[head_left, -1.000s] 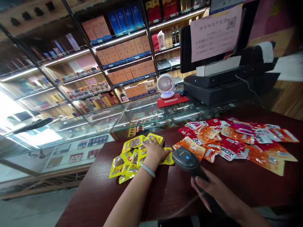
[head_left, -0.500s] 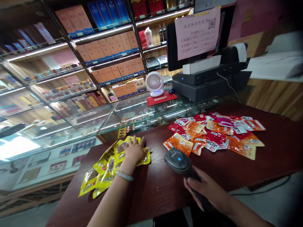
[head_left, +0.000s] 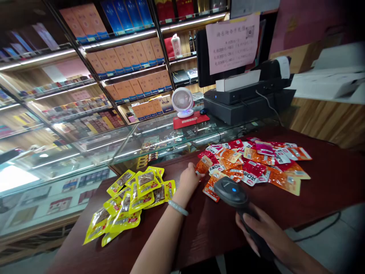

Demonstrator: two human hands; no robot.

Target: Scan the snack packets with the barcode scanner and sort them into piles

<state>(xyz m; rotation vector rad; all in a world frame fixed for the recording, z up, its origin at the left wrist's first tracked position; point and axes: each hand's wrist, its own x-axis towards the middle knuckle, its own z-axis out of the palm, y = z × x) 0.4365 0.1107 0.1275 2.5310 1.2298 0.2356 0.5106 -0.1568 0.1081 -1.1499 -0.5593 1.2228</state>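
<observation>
My right hand [head_left: 261, 226] grips a black barcode scanner [head_left: 230, 191] by its handle, and a blue light glows on the scanner's head. Its head overlaps the near edge of a pile of red and orange snack packets [head_left: 258, 168] on the dark red table. At the left end of that pile my left hand [head_left: 190, 179], with a pale bangle on the wrist, has its fingers closed on an orange snack packet [head_left: 203, 165]. Its fingertips are partly hidden behind the hand. Left of this hand lies a loose heap of yellow snack packets [head_left: 134, 199] with clear windows.
Beyond the table [head_left: 199, 236] runs a glass display counter [head_left: 125, 146] with a small white fan [head_left: 182, 101] on a red mat. A monitor [head_left: 201, 57] and black till equipment [head_left: 228, 110] stand at the back right. Boxed goods [head_left: 125, 61] fill the shelves behind.
My left hand has left the yellow packets and moved right to the orange ones, closing on one. The scanner, in my right hand, has shifted slightly right. The whole view has shifted a little.
</observation>
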